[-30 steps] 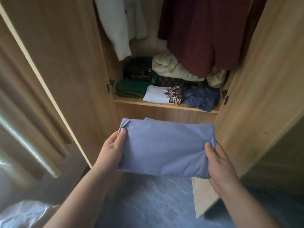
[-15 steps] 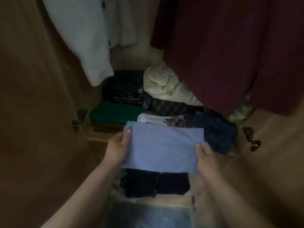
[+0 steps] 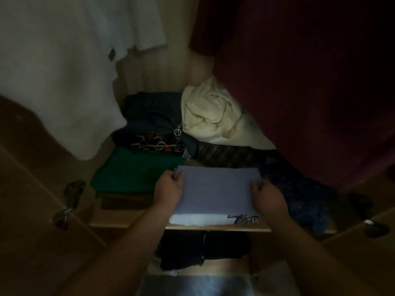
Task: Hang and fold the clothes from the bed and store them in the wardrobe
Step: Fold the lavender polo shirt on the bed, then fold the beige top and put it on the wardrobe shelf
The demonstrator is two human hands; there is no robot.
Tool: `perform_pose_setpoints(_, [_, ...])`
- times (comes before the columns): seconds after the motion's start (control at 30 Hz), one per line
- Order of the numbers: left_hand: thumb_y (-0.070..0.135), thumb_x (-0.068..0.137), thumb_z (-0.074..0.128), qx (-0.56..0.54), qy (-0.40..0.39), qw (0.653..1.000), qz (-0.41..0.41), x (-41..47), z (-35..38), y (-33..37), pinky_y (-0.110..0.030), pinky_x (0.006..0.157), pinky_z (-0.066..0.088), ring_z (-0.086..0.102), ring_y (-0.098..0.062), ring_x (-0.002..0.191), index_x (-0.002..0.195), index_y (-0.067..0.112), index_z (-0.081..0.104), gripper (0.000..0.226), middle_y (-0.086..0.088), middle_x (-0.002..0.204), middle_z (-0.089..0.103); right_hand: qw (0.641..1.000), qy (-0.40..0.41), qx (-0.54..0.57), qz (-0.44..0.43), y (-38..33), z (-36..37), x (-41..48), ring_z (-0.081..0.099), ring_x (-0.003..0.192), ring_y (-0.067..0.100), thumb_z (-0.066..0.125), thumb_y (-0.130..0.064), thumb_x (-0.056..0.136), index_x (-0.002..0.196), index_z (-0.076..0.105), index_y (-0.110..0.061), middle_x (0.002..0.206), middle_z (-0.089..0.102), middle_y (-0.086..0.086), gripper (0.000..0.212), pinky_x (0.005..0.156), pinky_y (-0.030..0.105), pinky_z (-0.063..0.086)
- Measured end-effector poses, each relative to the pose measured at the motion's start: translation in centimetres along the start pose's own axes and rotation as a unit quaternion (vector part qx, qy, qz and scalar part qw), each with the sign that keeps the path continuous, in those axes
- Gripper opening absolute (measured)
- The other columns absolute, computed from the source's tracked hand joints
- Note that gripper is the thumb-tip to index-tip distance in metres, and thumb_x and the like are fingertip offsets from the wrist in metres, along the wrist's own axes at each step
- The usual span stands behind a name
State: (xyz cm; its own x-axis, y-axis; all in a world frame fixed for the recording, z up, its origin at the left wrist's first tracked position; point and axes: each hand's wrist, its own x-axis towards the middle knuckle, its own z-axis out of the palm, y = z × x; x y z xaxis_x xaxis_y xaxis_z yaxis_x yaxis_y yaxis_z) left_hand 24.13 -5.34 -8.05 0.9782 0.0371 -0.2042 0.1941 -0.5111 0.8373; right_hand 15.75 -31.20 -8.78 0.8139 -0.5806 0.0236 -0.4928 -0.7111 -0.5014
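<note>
A folded light-blue garment lies flat on top of a folded white shirt with a black print on the wardrobe shelf. My left hand grips its left edge and my right hand grips its right edge. Both forearms reach in from below. The shelf's front edge shows just under the white shirt.
A green folded pile sits left of the blue garment, dark patterned clothes and a cream bundle behind, a dark blue item to the right. A white garment and a maroon garment hang above. Dark clothes fill the lower shelf.
I have leaned into the wardrobe and both hands have carried the folded blue garment forward from in front of the shelf onto the white printed shirt.
</note>
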Motion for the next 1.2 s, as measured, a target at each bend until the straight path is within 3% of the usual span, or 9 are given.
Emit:
perform_pose_setpoints(0.07, [0.046,0.099,0.053,0.005,0.004,1.000,0.003,-0.2,-0.1,-0.3,-0.038,0.072,0.050,0.061,-0.027,0.081,0.106,0.012,0.049,0.035,-0.004,0.087,0.060,1.000,0.021,-0.003,0.002,0.8,0.6,0.2,0.063,0.066,0.031,0.028,-0.063,0.093,0.084,0.052,-0.012,0.075,0.065,0.013,0.057,0.058,0.029,0.041])
perform_pose_setpoints(0.17, [0.046,0.096,0.056,0.080,0.005,0.997,0.020,-0.7,-0.9,0.3,-0.037,0.081,0.049,0.060,-0.028,0.102,0.133,0.015,0.037,0.052,-0.001,0.111,0.055,1.000,0.021,0.008,0.004,0.6,-0.6,0.1,0.063,0.088,0.036,0.051,-0.046,0.097,0.111,0.052,-0.004,0.102,0.064,0.021,0.044,0.072,0.038,0.050])
perform_pose_setpoints(0.27, [0.038,0.094,0.056,0.236,0.070,0.947,0.206,-1.3,-0.7,1.0,-0.043,0.103,0.044,0.045,-0.030,0.131,0.146,0.014,0.035,0.061,-0.009,0.141,0.045,0.973,0.145,-0.040,-0.175,-0.1,-1.9,-0.7,0.051,0.118,0.036,0.052,-0.024,0.099,0.132,0.052,-0.003,0.128,0.055,0.019,0.039,0.098,0.046,0.045])
perform_pose_setpoints(0.37, [0.049,0.093,0.034,0.341,0.013,0.881,0.329,-2.4,1.5,1.2,-0.050,0.120,0.023,0.022,-0.029,0.150,0.152,0.019,0.034,0.066,-0.008,0.160,0.032,0.941,0.084,-0.114,-0.309,-0.7,-0.3,-1.0,0.039,0.139,0.033,0.042,-0.030,0.100,0.142,0.049,-0.005,0.147,0.047,0.014,0.049,0.113,0.045,0.035])
perform_pose_setpoints(0.53, [0.064,0.092,0.023,0.396,-0.069,0.865,0.300,-1.5,3.8,-2.2,-0.054,0.122,0.020,0.031,-0.031,0.148,0.151,0.026,0.043,0.073,-0.007,0.157,0.042,0.972,-0.072,-0.092,-0.203,1.2,3.2,-1.4,0.012,0.151,0.021,-0.003,-0.073,0.091,0.156,0.022,-0.013,0.161,0.019,0.000,0.091,0.124,0.037,0.012])
perform_pose_setpoints(0.67, [0.068,0.086,0.002,0.425,-0.104,0.852,0.288,-1.2,3.2,-1.4,-0.050,0.124,0.003,0.012,-0.026,0.154,0.158,0.031,0.022,0.083,-0.001,0.166,0.022,0.977,-0.073,-0.082,-0.183,1.0,2.9,-0.9,0.020,0.150,0.025,-0.005,-0.079,0.086,0.154,0.028,-0.016,0.161,0.026,0.006,0.099,0.121,0.049,0.021])
perform_pose_setpoints(0.83, [0.062,0.091,0.008,0.425,-0.104,0.845,0.308,-3.6,1.1,0.9,-0.054,0.123,0.003,0.004,-0.029,0.153,0.158,0.026,0.015,0.076,-0.006,0.166,0.015,0.988,-0.031,-0.069,-0.137,1.2,-0.5,-3.7,0.040,0.138,0.036,0.028,-0.053,0.096,0.144,0.047,-0.010,0.150,0.044,0.014,0.067,0.115,0.049,0.032])
perform_pose_setpoints(0.97, [0.052,0.104,0.028,0.391,-0.130,0.838,0.357,-10.8,1.1,2.4,-0.049,0.124,0.009,0.007,-0.029,0.154,0.159,0.024,0.015,0.063,-0.005,0.167,0.015,0.989,0.049,-0.068,-0.121,3.8,-5.6,-12.5,0.029,0.145,0.031,0.043,-0.035,0.099,0.149,0.041,-0.012,0.155,0.038,0.011,0.055,0.119,0.042,0.022])
perform_pose_setpoints(1.2, [0.050,0.101,0.032,0.385,-0.263,0.719,0.516,-33.4,11.2,-1.0,-0.045,0.124,0.007,0.006,-0.024,0.154,0.158,0.027,0.016,0.063,-0.002,0.167,0.014,0.976,0.124,-0.175,0.043,16.9,-12.8,-36.7,0.040,0.140,0.029,0.036,-0.041,0.089,0.142,0.049,-0.018,0.148,0.048,0.009,0.060,0.111,0.049,0.038])
